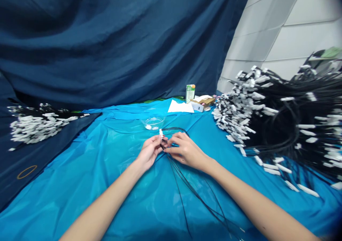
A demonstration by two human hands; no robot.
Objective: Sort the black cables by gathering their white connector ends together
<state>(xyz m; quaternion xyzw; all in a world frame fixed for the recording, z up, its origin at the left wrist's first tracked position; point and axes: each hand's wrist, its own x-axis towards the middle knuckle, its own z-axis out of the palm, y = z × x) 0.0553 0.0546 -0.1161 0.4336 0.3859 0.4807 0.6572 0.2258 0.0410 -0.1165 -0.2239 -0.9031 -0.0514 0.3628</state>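
Note:
Near the middle of the blue cloth, my left hand (150, 151) pinches a small white connector (160, 132) that points up from its fingertips. Thin black wires (184, 180) run from between the hands down toward the lower right, and some loop behind my right hand (184, 149). The fingers of my right hand are closed on the black wires, close beside the left fingertips. Just beyond the hands stands a clear round dish (153, 122) with small white pieces in it.
A large heap of black cables with white connectors (240, 116) lies at the right. A smaller bundle (40, 125) is on dark cloth at the left. White paper (180, 106), a green-and-white box (190, 93) and an opened carton (207, 101) sit at the back before a dark curtain (120, 45).

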